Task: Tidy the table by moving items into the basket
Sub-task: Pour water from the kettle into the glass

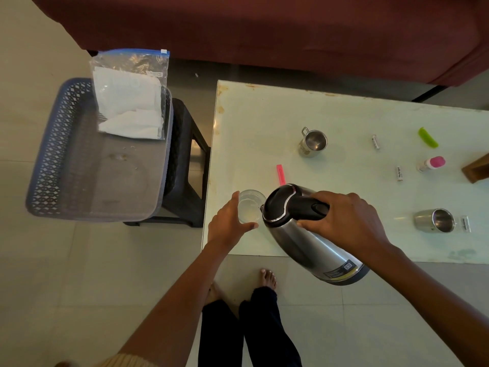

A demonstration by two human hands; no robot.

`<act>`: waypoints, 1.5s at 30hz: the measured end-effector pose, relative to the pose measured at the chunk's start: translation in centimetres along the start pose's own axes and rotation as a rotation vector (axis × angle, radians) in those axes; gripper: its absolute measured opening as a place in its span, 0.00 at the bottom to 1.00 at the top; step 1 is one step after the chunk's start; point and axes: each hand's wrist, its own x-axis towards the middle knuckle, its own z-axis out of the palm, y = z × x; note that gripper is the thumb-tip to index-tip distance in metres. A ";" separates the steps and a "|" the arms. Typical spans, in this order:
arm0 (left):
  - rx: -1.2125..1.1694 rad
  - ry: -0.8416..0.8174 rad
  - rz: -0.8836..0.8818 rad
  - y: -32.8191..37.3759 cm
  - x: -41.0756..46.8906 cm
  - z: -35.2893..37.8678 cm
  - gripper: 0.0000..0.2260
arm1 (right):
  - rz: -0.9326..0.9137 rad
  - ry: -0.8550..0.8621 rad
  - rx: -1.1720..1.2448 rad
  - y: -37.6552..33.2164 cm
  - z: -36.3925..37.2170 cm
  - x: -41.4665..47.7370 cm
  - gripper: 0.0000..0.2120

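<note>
My right hand (344, 223) grips the black handle of a steel electric kettle (307, 239), which is lifted and tilted over the table's near left corner. My left hand (230, 221) curls round a clear glass (250, 205) standing beside the kettle's spout. The grey-blue basket (53, 154) rests on a black stool (185, 165) left of the table and holds a zip bag (129, 94) with white paper inside, leaning on its far end.
On the pale glass table (264, 115) lie a pink strip (281, 174), two steel mugs (313, 141) (436, 220), a green clip (428, 137), a pink-capped bottle (432, 163) and small batteries. A dark red sofa (264, 30) runs behind. My feet stand below the table edge.
</note>
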 end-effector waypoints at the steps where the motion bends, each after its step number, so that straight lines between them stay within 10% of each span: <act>1: 0.001 0.001 0.000 0.0 0.0 0.0 0.39 | 0.000 -0.001 -0.001 0.0 0.0 0.0 0.26; 45: 0.018 0.006 0.007 0.1 0.0 0.0 0.39 | 0.003 0.032 -0.005 0.2 0.3 0.3 0.24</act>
